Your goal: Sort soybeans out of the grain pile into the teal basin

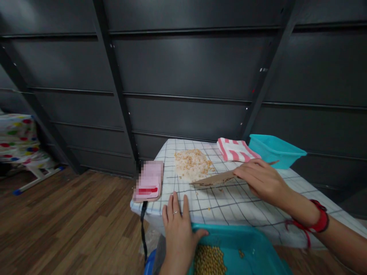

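My right hand (262,180) is closed on a flat piece of brown cardboard (216,178), tilted with its torn edge low over the cloth. Just beyond that edge lies a loose pile of white grains mixed with yellow kernels (193,163). My left hand (179,233) has its fingers stretched and spread at the table's front edge, its thumb across the rim of a teal plastic tub (229,229). Inside the tub, a heap of yellowish-brown beans (210,260) sits on the left side. A few stray kernels dot the cloth near the cardboard.
A white checked tablecloth (241,210) covers the table. At its left edge lies a pink case (149,179) with a black strap. A folded pink-striped towel (236,149) and another teal tub (276,151) stand back right. Dark metal panels (186,68) rise behind.
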### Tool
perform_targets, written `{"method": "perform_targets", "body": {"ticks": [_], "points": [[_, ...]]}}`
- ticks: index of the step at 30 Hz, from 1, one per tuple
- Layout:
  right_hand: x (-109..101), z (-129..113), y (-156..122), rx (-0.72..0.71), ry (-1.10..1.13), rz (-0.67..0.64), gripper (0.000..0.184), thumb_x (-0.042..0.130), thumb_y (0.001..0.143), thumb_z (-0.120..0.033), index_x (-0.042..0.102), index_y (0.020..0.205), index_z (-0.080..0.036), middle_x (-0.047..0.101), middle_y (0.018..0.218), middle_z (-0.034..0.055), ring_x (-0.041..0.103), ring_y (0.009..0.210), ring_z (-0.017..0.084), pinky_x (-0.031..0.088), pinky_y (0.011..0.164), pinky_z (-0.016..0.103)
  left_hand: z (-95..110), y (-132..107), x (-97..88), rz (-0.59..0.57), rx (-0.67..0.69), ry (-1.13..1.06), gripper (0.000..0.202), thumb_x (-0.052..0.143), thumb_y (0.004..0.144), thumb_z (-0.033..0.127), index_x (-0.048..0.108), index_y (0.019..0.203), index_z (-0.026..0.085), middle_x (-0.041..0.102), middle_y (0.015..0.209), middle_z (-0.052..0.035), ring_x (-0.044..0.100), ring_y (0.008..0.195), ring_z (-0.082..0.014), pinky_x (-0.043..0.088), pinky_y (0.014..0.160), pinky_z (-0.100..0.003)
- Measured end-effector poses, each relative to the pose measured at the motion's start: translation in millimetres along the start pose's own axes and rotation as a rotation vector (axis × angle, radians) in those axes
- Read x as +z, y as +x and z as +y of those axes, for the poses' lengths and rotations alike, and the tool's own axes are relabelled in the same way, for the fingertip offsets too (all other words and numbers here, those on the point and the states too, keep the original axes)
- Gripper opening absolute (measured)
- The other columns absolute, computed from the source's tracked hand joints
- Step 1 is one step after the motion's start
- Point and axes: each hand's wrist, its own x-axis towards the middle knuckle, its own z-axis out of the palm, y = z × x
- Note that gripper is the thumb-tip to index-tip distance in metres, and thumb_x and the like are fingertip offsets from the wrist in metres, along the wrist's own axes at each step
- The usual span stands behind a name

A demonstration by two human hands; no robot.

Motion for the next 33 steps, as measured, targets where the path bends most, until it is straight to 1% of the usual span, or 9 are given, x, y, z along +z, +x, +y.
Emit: {"method": "perform_targets", "body": {"ticks": [2, 5, 9, 18, 20, 23, 28, 30, 33], "points": [[0, 0, -1, 0.024, -0.03, 0.007, 0.025, 0.035, 0.076, 0.002, 0.049, 0.091, -0.012, 0.061, 0.074, 0.0077, 0.05, 0.072, 0.016, 0.038, 0.066, 0.032, 0, 0, 0.3, 0.005, 0.003, 0.003, 0.09, 0.074, 0.039, 0.042, 0.04, 0.118, 0.014, 0.037, 0.127, -0.0226, 0.033, 0.117, -0.0354, 0.03, 0.091, -0.053], [9, 2, 1, 0.042, -0.055, 0.015, 0.025, 0.034, 0.076, 0.001, 0.05, 0.09, -0.013, 0.061, 0.074, 0.0073, 0.05, 0.072, 0.016, 0.038, 0.064, 0.031, 0, -1, 1.6, 0.027, 0.008, 0.002, 0.092, 0.074, 0.04, 0.041, 0.038, 0.119, 0.013, 0.036, 0.128, -0.0226, 0.032, 0.117, -0.0359, 0.03, 0.091, -0.054], [19, 2, 1, 0.059, -0.018, -0.025, 0.025, 0.032, 0.079, -0.003, 0.052, 0.089, -0.014, 0.061, 0.074, 0.006, 0.05, 0.071, 0.016, 0.038, 0.064, 0.031, 1, -2, 4.4, 0.057, 0.009, -0.017, 0.094, 0.073, 0.043, 0.041, 0.033, 0.121, 0.009, 0.036, 0.127, -0.0229, 0.032, 0.117, -0.0352, 0.029, 0.093, -0.053], [-11, -10, -17, 0.04, 0.014, -0.049, 0.028, 0.035, 0.077, 0.0, 0.048, 0.096, -0.016, 0.061, 0.077, 0.0056, 0.053, 0.073, 0.016, 0.038, 0.068, 0.033, 2, -1, 5.0, 0.012, 0.0, -0.029, 0.092, 0.07, 0.047, 0.042, 0.03, 0.123, 0.008, 0.034, 0.129, -0.023, 0.029, 0.119, -0.0351, 0.027, 0.094, -0.054], [-10, -9, -15, 0.063, -0.015, -0.038, 0.029, 0.035, 0.077, -0.001, 0.049, 0.097, -0.017, 0.061, 0.077, 0.0052, 0.053, 0.073, 0.016, 0.038, 0.069, 0.033, 3, -1, 5.1, 0.012, -0.002, -0.024, 0.092, 0.07, 0.048, 0.042, 0.029, 0.123, 0.008, 0.034, 0.129, -0.023, 0.029, 0.119, -0.0348, 0.026, 0.094, -0.054], [1, -5, -8, 0.099, -0.053, -0.033, 0.027, 0.033, 0.079, -0.003, 0.052, 0.093, -0.016, 0.061, 0.076, 0.0051, 0.052, 0.073, 0.016, 0.037, 0.068, 0.032, 3, -1, 5.9, 0.019, 0.003, -0.006, 0.093, 0.07, 0.047, 0.043, 0.03, 0.122, 0.007, 0.034, 0.129, -0.0234, 0.029, 0.119, -0.0349, 0.027, 0.094, -0.054], [18, -4, 1, 0.055, -0.052, -0.073, 0.023, 0.034, 0.082, -0.006, 0.055, 0.087, -0.013, 0.061, 0.072, 0.0048, 0.051, 0.068, 0.014, 0.036, 0.065, 0.03, 2, -2, 7.1, 0.037, 0.021, 0.022, 0.095, 0.071, 0.043, 0.045, 0.034, 0.12, 0.005, 0.036, 0.127, -0.0244, 0.031, 0.118, -0.0358, 0.029, 0.092, -0.053], [16, -6, 0, 0.047, -0.034, -0.082, 0.024, 0.033, 0.082, -0.005, 0.055, 0.088, -0.013, 0.061, 0.073, 0.0048, 0.051, 0.069, 0.014, 0.037, 0.066, 0.03, 1, -1, 7.1, 0.038, 0.027, 0.022, 0.094, 0.071, 0.044, 0.045, 0.034, 0.12, 0.004, 0.036, 0.127, -0.0249, 0.031, 0.117, -0.0361, 0.029, 0.092, -0.054], [5, -11, -3, 0.039, -0.002, -0.063, 0.026, 0.031, 0.082, -0.005, 0.055, 0.089, -0.015, 0.062, 0.076, 0.0056, 0.052, 0.073, 0.015, 0.038, 0.067, 0.032, 0, -2, 6.8, 0.028, 0.023, 0.019, 0.093, 0.071, 0.044, 0.045, 0.034, 0.12, 0.005, 0.035, 0.128, -0.0245, 0.031, 0.118, -0.0361, 0.028, 0.092, -0.055]]}}
